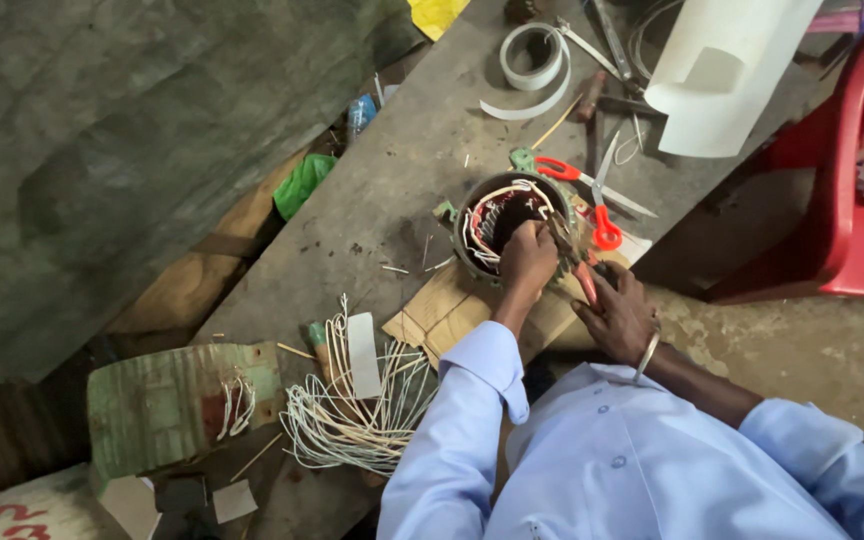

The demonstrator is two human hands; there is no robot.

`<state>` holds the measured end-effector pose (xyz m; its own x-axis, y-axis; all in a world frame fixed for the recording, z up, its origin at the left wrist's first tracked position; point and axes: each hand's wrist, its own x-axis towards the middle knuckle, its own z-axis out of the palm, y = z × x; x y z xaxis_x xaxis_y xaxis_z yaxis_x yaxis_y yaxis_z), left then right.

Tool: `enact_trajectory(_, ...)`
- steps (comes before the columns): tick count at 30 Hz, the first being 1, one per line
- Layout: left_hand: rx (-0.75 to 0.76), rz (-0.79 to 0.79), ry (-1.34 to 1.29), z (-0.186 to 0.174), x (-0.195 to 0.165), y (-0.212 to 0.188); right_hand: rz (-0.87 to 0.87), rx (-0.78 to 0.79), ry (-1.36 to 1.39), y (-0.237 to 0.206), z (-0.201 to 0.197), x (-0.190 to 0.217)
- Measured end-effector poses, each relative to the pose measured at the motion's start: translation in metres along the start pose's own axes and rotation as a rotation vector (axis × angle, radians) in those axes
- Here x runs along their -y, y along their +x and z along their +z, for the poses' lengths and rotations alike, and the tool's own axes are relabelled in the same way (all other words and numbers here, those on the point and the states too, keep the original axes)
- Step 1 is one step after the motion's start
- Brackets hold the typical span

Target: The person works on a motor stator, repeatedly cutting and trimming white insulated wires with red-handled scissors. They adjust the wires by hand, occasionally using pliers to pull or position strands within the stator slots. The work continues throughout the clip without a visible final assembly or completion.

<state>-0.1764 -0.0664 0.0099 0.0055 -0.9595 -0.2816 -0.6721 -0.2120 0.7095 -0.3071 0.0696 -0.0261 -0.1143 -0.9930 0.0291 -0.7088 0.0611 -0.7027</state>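
Note:
A round motor stator with white and copper windings inside sits on a piece of cardboard on the grey workbench. My left hand is pressed into the stator's opening, fingers closed on the windings. My right hand grips red-handled pliers whose jaws reach the stator's right rim. A metal bangle is on my right wrist. Both arms wear light blue sleeves.
Red-handled scissors lie just behind the stator. A tape roll, white rolled sheet and hand tools lie farther back. A bundle of white wire loops and a green metal piece lie at the left. A red plastic chair stands right.

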Motion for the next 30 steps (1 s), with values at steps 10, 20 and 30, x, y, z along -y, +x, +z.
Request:
enact_trajectory(10, 0.041, -0.031, 0.049, -0.012, -0.016, -0.009, 0.058, 0.056, 0.171, 0.005, 0.008, -0.015)
enact_trajectory(20, 0.016, 0.077, 0.094, -0.008, -0.010, -0.008, -0.065, -0.077, 0.162, 0.004, 0.007, -0.017)
enact_trajectory(30, -0.019, 0.173, 0.134, -0.003, 0.001, -0.003, 0.659, 0.156, 0.829, 0.016, 0.004, -0.063)
